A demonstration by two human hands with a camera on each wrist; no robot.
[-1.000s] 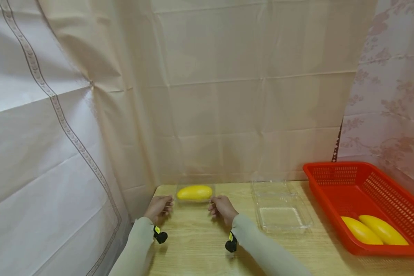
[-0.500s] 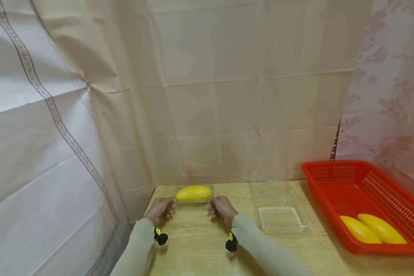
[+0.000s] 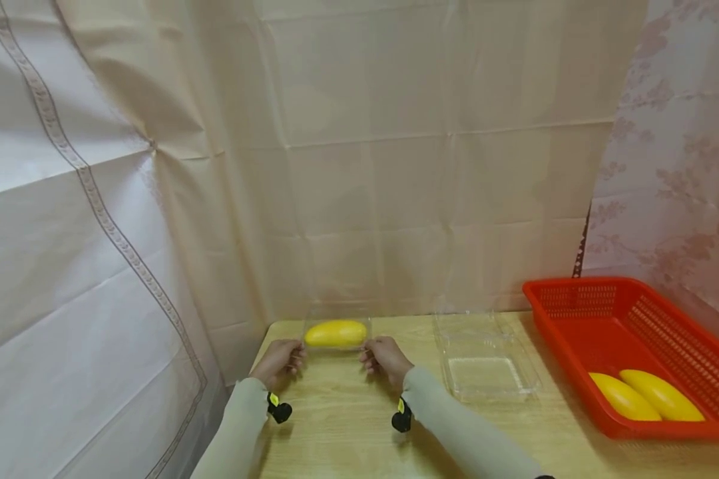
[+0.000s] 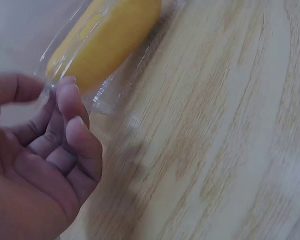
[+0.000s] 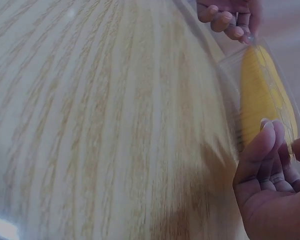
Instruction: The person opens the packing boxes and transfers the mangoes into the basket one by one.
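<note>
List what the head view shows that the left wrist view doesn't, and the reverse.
Only the head view: the right grip, the red basket with two yellow fruits in it, and the other clear container, beside the basket.

Only the left wrist view: the palm side of the left grip, seen close up.

Both: the left grip pinching the edge of a clear container, the single yellow fruit inside it, and part of the wood-grain table.

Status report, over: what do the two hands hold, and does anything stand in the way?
Left hand, right hand: both pinch clear box at opposite ends. Yellow fruit inside. No obstruction seen.
</note>
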